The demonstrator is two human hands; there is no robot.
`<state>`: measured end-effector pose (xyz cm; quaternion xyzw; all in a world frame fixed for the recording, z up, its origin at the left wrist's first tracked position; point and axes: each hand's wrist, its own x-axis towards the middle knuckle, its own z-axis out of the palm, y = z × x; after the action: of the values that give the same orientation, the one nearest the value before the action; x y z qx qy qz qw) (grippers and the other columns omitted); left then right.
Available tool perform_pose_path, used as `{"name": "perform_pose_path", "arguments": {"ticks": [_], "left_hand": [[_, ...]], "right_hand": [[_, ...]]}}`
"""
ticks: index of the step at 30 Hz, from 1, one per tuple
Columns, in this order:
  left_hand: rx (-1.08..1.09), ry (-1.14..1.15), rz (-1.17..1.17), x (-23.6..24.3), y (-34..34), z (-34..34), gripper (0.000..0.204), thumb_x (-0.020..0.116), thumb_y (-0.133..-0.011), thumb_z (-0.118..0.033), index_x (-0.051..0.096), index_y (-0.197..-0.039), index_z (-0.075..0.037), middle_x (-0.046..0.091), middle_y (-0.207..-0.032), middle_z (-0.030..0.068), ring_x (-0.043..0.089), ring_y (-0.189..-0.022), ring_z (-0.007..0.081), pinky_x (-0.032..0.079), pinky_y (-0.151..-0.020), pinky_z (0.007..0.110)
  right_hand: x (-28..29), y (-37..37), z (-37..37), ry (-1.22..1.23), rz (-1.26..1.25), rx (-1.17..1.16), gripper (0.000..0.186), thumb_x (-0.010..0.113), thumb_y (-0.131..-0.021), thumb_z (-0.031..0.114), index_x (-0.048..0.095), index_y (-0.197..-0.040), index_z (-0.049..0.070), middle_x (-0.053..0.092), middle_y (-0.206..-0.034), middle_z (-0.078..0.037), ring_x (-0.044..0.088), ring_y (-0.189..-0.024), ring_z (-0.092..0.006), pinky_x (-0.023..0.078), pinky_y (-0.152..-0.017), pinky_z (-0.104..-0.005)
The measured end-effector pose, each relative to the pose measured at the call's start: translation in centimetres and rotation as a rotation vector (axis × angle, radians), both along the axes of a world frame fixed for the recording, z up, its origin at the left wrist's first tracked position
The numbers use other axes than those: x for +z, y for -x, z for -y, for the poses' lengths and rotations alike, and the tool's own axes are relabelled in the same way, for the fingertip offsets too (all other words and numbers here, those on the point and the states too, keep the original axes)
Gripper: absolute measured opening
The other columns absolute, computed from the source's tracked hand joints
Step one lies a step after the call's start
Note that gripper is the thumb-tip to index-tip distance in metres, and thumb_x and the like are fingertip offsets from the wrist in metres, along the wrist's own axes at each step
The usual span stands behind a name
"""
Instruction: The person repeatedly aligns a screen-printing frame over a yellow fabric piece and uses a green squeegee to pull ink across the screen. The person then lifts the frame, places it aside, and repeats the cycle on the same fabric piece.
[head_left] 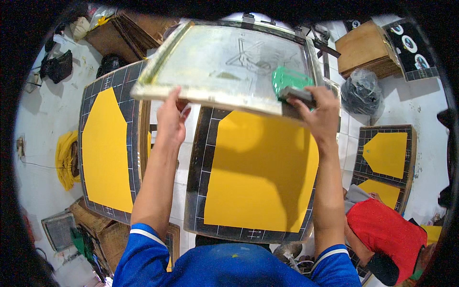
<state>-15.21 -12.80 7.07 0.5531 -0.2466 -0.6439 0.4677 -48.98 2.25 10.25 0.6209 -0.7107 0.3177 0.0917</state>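
Yellow sheet [260,174], five-sided w/ a point toward the top, lies flat on a black gridded board [201,158] at centre, directly below the raised frame. A 2nd yellow sheet [106,150], same shape, lies on another gridded board [128,79] to the left. Two smaller yellow sheets [386,153] sit on dark boards at right, stacked one above the other in view. Top right: brown cardboard stack [366,48], next to it a black board w/ round white marks [412,45]. Black plastic bag [362,91] just below the cardboard. Yellow bundle [66,160] on the floor at far left.

Screen frame [229,64], pale mesh in a whitish rim, held up tilted over the centre board, not touching it.

L hand [172,117]: fingers curled over the frame's near edge, left of middle, thumb side under; closed on the rim.

R hand [321,112]: wrapped round a dark squeegee [297,95] w/ green ink on it, pressed against the frame's near right edge; holds both together, fingers tight.

Another person in a red shirt [382,229] crouches at lower right.
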Motion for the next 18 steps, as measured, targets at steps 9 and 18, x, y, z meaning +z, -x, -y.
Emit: {"name": "perform_pose_path", "arguments": {"ticks": [9,18], "left_hand": [[-0.14,-0.309,0.364,-16.9,-3.4,1.4,0.039,0.086,-0.083,-0.047,0.061,-0.085,-0.017,0.06,-0.082,-0.0034,0.054,-0.08,0.0153,0.038,-0.096,0.039],[-0.139,-0.153,0.405,-17.1,-0.4,-2.0,0.06,0.072,-0.099,-0.046,0.058,-0.128,0.005,0.064,-0.124,0.0152,0.058,-0.112,0.0217,0.046,-0.099,0.036]], "right_hand": [[-10.1,2.1,3.0,-0.613,-0.036,0.043,0.034,0.076,-0.087,0.012,0.067,-0.12,0.008,0.071,-0.105,-0.013,0.064,-0.107,-0.0356,0.044,-0.086,-0.0519],[-12.1,2.6,2.5,-0.486,-0.039,0.066,0.031,0.076,-0.085,0.011,0.068,-0.115,0.01,0.073,-0.11,-0.012,0.064,-0.108,-0.0367,0.045,-0.089,-0.0545]]}}
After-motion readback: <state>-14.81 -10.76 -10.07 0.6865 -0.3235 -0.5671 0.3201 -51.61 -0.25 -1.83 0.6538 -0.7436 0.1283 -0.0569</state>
